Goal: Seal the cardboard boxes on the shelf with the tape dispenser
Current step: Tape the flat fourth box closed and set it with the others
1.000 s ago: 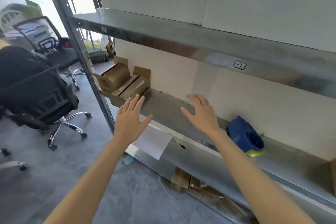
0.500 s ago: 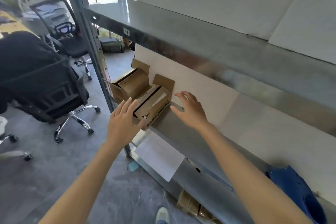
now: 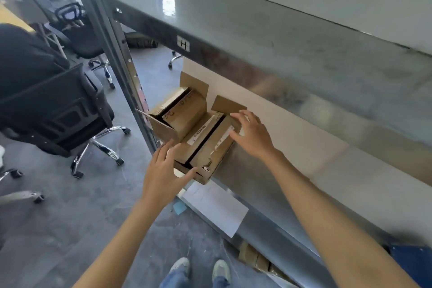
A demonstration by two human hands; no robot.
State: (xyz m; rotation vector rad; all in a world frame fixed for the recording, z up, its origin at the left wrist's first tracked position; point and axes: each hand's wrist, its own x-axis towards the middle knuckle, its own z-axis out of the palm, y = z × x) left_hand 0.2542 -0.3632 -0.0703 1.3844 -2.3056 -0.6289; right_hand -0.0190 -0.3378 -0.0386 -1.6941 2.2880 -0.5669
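Two small cardboard boxes stand side by side at the left end of the metal shelf, both with end flaps open. My left hand touches the front corner of the nearer box with straight fingers. My right hand lies with spread fingers on that box's right side, by its raised rear flap. The farther box sits against the shelf upright. The blue tape dispenser shows only in part at the lower right edge, on the same shelf.
An upper metal shelf hangs just above the boxes. A grey upright post bounds the shelf on the left. Black office chairs stand on the floor to the left. A white sheet hangs from the shelf's front edge. More cardboard lies below.
Both hands have moved left along the shelf and reached the nearer box. The view has turned left, so the tape dispenser has slid to the lower right edge.
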